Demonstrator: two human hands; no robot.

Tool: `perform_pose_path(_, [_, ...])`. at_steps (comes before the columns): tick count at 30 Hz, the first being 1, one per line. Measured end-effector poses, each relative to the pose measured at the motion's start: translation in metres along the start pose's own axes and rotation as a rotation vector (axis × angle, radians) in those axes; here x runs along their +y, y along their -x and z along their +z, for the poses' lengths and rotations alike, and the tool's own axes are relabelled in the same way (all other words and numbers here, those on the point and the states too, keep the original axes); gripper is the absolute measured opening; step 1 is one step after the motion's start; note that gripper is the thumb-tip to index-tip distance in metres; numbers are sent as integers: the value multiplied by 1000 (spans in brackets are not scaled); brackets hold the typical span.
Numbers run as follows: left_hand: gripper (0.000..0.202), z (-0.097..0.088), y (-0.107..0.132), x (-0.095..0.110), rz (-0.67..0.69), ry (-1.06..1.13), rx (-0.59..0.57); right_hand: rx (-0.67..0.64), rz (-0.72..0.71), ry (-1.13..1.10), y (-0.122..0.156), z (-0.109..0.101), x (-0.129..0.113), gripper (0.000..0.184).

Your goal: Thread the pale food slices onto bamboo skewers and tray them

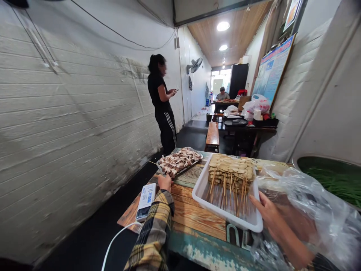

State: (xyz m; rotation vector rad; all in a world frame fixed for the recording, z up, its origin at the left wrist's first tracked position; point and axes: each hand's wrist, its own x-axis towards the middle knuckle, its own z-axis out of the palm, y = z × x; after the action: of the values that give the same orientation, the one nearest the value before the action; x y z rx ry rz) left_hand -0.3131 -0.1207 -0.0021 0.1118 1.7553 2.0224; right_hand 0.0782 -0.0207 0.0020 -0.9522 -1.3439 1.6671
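My left hand [165,183] is closed on the near edge of a metal tray [194,162], its fingertips partly hidden. Sliced mushrooms [180,160] are heaped on this tray, and a thin wooden skewer [153,162] sticks out at its left side. My right hand [265,209] grips the right rim of a white plastic tub [200,195], with fingertips over the edge. Stacked inside the tub are pale, flat skewered slices [231,165], their wooden sticks [231,190] pointing toward me.
A white device with a cable [146,201] lies at the table's left edge. Clear plastic bags [307,195] spread right of the tub, before a large bowl of green vegetables [332,182]. Beyond stand a person [160,98], a wooden bench [212,134] and a cluttered table [262,130]; another person [222,94] sits farther back.
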Motion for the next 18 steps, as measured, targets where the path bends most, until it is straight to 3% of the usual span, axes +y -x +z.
perform_pose_path(3, [17,1,-12,2,-29,-38,139,4,29,-59,0,-2,-1,54])
perform_pose_path(6, [18,1,-19,3,-76,-57,147,2,39,-66,0,-3,-2,52])
perform_pose_path(18, [9,17,-10,-2,-321,30,-220,-40,18,-17,4,-1,-10,48])
